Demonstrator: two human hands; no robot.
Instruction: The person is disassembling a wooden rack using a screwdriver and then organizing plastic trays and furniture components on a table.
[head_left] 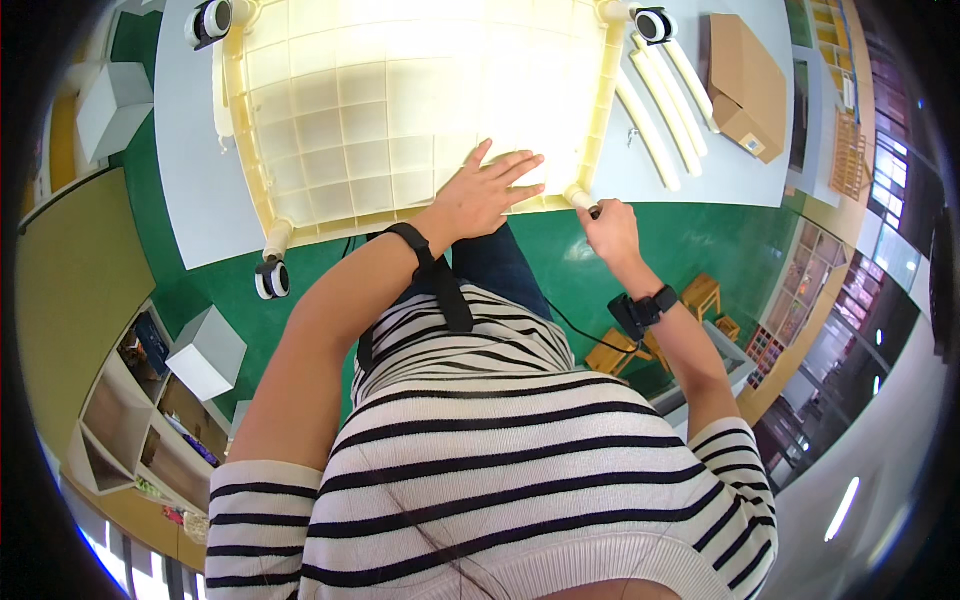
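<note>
A cream plastic panel with a ribbed grid lies on the table, its corner sockets facing outward. My left hand rests flat on its near edge, fingers spread. At the near right corner my right hand is closed around a caster, mostly hidden by the fingers, at the corner socket. Black and white casters sit at the other corners: near left, far left and far right.
Several cream tubes lie right of the panel, beside a small metal piece. A brown cardboard box stands at the right of the white table. White cubes and wooden stools stand on the green floor.
</note>
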